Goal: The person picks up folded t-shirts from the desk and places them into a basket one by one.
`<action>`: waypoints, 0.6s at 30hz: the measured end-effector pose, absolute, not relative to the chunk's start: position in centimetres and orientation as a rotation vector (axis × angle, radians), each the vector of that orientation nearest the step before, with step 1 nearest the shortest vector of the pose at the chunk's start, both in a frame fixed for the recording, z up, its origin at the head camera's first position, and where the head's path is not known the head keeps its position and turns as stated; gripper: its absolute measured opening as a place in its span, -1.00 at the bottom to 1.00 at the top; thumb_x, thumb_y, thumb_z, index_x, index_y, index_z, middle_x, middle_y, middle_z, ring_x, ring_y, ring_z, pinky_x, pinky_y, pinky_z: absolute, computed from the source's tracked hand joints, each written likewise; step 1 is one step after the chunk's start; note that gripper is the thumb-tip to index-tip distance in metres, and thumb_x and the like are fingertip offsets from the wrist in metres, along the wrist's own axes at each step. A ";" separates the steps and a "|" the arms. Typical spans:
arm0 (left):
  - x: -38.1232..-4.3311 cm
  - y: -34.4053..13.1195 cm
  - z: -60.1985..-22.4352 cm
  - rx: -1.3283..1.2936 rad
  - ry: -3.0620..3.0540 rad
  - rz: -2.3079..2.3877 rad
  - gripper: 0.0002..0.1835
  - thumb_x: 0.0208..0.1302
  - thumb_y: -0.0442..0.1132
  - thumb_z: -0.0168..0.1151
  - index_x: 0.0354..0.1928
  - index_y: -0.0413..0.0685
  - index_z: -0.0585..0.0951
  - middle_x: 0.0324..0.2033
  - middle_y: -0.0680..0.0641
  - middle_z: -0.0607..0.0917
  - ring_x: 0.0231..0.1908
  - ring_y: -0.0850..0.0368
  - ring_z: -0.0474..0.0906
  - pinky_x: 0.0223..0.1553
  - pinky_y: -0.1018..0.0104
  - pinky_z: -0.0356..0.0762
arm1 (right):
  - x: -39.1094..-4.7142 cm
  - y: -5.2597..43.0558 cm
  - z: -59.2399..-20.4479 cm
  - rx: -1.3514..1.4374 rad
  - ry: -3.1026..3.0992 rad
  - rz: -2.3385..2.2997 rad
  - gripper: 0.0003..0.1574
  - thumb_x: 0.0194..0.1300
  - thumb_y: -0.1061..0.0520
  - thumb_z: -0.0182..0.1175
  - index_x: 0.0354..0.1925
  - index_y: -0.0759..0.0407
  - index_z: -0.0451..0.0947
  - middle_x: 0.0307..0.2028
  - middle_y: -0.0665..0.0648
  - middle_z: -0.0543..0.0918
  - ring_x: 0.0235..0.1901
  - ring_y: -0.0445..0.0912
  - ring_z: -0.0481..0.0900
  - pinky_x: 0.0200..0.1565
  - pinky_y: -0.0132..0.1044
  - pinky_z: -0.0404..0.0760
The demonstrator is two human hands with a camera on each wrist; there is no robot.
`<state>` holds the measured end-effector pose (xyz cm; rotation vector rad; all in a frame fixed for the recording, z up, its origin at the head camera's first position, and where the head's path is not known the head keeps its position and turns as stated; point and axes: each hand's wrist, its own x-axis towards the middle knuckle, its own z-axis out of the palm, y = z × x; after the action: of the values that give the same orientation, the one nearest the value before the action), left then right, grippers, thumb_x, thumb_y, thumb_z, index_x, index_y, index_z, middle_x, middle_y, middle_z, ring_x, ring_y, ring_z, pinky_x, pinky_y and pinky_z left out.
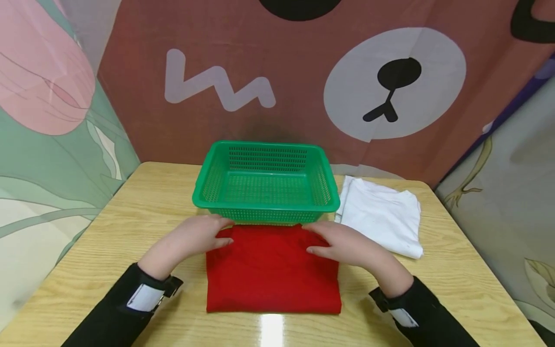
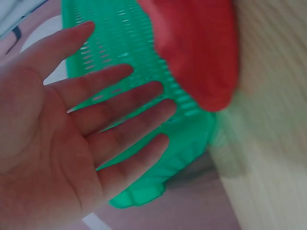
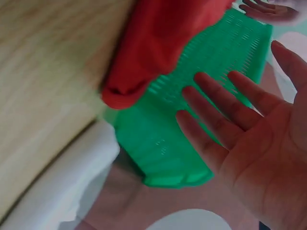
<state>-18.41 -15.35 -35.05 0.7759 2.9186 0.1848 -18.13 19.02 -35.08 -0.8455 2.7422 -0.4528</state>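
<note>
A folded red cloth point(image 1: 272, 274) lies flat on the table in front of the green basket. My left hand point(image 1: 192, 239) is over its far left corner, and my right hand point(image 1: 344, 241) is over its far right corner. Both wrist views show the fingers of the left hand point(image 2: 110, 115) and the right hand point(image 3: 235, 124) spread and relaxed, gripping nothing. In those views the red cloth point(image 2: 201, 48) appears beyond the fingertips, its folded edge rounded and thick. The green plastic basket point(image 1: 266, 206), with perforated walls, stands just behind the cloth with nothing inside.
To the right of the basket lies a folded white cloth point(image 1: 383, 212), beside my right forearm. Light wood shows on the table point(image 1: 143, 207) around these things. Behind the far edge hangs a brown printed curtain point(image 1: 299, 72) with a cartoon face.
</note>
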 end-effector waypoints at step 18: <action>-20.4 -14.2 -37.4 0.828 2.900 0.198 -0.57 0.31 -0.11 0.30 0.12 -0.21 0.57 -0.07 -0.19 0.71 -0.04 -0.09 0.65 0.03 0.01 0.63 | -20.7 18.4 -38.1 -0.963 2.886 -0.314 -0.37 0.31 -0.02 0.30 0.26 0.18 0.47 0.17 0.16 0.60 0.15 0.07 0.55 0.19 -0.01 0.58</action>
<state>-20.41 -14.17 -37.44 0.8284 2.8998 0.1980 -20.67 18.36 -38.15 -0.9633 2.8860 -0.3145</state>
